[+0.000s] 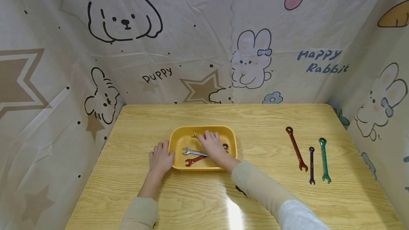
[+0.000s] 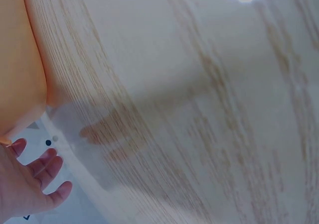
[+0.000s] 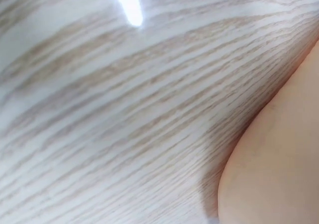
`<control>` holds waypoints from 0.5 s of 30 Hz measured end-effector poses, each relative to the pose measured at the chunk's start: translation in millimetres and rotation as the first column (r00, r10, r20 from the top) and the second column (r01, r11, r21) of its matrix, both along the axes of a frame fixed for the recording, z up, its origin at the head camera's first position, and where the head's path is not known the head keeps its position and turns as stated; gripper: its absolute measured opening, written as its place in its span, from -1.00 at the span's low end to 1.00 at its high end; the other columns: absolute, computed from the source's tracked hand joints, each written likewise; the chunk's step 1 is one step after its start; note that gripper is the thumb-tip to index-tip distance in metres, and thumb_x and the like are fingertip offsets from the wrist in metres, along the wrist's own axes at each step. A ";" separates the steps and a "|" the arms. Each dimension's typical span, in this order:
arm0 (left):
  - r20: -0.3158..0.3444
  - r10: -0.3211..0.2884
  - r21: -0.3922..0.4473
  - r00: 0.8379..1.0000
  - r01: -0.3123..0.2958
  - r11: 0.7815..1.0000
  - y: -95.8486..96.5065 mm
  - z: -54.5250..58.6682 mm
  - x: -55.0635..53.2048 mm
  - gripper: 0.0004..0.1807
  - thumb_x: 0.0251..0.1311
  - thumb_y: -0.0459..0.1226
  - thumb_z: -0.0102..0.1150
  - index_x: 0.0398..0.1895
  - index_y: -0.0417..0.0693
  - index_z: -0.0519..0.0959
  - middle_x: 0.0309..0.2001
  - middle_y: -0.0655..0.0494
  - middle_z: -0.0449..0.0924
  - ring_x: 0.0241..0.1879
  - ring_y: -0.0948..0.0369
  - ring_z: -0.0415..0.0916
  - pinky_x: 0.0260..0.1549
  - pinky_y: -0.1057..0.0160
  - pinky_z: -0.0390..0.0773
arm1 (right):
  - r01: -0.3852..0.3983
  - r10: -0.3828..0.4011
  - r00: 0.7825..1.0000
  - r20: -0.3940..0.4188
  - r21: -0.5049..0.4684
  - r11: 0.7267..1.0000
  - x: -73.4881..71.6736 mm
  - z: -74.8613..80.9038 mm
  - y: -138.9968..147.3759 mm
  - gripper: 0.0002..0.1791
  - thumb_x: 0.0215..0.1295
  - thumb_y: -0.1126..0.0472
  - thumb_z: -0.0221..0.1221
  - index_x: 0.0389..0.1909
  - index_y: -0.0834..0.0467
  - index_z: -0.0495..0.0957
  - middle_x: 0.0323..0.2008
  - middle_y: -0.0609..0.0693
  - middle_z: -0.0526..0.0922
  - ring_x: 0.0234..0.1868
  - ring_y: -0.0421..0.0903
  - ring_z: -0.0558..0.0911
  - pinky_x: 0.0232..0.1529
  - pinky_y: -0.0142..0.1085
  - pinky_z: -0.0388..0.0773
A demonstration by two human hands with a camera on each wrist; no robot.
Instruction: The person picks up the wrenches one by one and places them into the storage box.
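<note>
we see a yellow plastic bin (image 1: 235,152), shallow and round-cornered, standing upright on its base, the left hand (image 1: 159,158) touching its left side. inside lie a silver wrench (image 1: 194,152), its open end pointing left, and just below it a red wrench (image 1: 191,161), slanting up to the right — both run out of our sight beneath the right hand (image 1: 213,146). near the far wall we make out a small yellow wrench (image 1: 193,135) at that hand's fingertips — only its open end shows.

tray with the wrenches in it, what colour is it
The tray is plain yellow; it shows best in the head view.
</note>
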State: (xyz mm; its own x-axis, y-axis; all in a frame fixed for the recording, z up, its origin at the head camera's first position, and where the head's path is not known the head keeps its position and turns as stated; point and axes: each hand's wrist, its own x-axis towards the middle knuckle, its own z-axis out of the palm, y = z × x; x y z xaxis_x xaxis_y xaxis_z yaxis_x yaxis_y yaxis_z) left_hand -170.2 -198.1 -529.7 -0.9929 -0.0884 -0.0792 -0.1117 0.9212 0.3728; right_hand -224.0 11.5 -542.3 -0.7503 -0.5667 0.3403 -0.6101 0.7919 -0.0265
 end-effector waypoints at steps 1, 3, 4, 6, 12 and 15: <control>0.001 0.001 0.001 1.000 -0.001 1.000 0.1 0.3 0.0 -0.53 0.21 -0.13 -0.17 0.17 -0.10 0.21 0.03 -0.16 0.30 -0.02 -0.07 0.22 -0.08 -0.12 0.19 | -0.002 0.002 1.000 0.010 0.014 1.000 0.0 0.0 -0.2 -0.73 0.31 0.19 0.01 0.02 0.01 0.42 -0.37 -0.01 0.36 -0.44 -0.13 0.31 -0.33 -0.29 0.14; 0.005 0.003 0.003 1.000 -0.003 1.000 0.0 0.3 0.1 -0.53 0.21 -0.13 -0.17 0.17 -0.10 0.21 0.04 -0.16 0.30 -0.01 -0.07 0.22 -0.07 -0.12 0.18 | -0.012 0.011 0.999 0.034 0.038 0.999 0.4 0.0 -0.5 -0.70 0.31 0.19 0.01 0.05 -0.01 0.43 -0.38 -0.03 0.34 -0.44 -0.13 0.29 -0.32 -0.30 0.11; 0.006 0.004 0.002 1.000 -0.004 1.000 0.0 0.4 0.2 -0.53 0.21 -0.13 -0.17 0.17 -0.10 0.21 0.04 -0.16 0.30 -0.01 -0.07 0.22 -0.07 -0.12 0.18 | -0.018 0.015 0.999 0.046 0.051 0.999 0.6 0.0 -0.6 -0.69 0.31 0.19 0.01 0.06 -0.01 0.43 -0.38 -0.03 0.33 -0.44 -0.14 0.28 -0.32 -0.30 0.10; 0.006 0.004 0.003 1.000 -0.004 1.000 -0.2 0.3 -0.2 -0.52 0.21 -0.13 -0.17 0.18 -0.10 0.21 0.04 -0.16 0.29 -0.01 -0.07 0.22 -0.08 -0.12 0.18 | -0.030 0.025 0.997 0.067 0.072 0.997 0.7 0.1 -0.7 -0.68 0.31 0.19 0.00 0.08 -0.03 0.43 -0.38 -0.04 0.32 -0.43 -0.14 0.28 -0.32 -0.30 0.09; 0.013 0.006 0.003 1.000 -0.006 1.000 0.1 0.0 -1.4 -0.53 0.22 -0.12 -0.18 0.17 -0.08 0.21 0.04 -0.15 0.29 -0.02 -0.06 0.21 -0.08 -0.11 0.18 | -0.065 0.052 0.993 0.107 0.121 0.990 0.1 0.0 0.1 -0.67 0.32 0.28 -0.02 0.08 -0.03 0.39 -0.34 -0.04 0.34 -0.39 -0.12 0.31 -0.29 -0.29 0.10; 0.017 0.010 0.003 1.000 -0.010 1.000 0.2 -0.1 -1.4 -0.53 0.22 -0.12 -0.17 0.17 -0.08 0.22 0.04 -0.15 0.30 -0.01 -0.06 0.21 -0.08 -0.10 0.18 | -0.068 0.052 0.991 0.126 0.128 0.989 -0.6 0.4 0.0 -0.66 0.32 0.29 -0.02 0.08 -0.03 0.38 -0.33 -0.03 0.34 -0.37 -0.11 0.32 -0.28 -0.28 0.11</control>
State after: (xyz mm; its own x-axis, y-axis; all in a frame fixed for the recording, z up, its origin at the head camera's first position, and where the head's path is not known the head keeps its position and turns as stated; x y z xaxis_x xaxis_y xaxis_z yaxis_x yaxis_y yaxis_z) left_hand -171.6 -197.9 -529.8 -0.9906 -0.0977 -0.0958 -0.1268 0.9190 0.3734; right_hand -224.6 11.5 -542.0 -0.7447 -0.6461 0.1671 -0.6555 0.7552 -0.0014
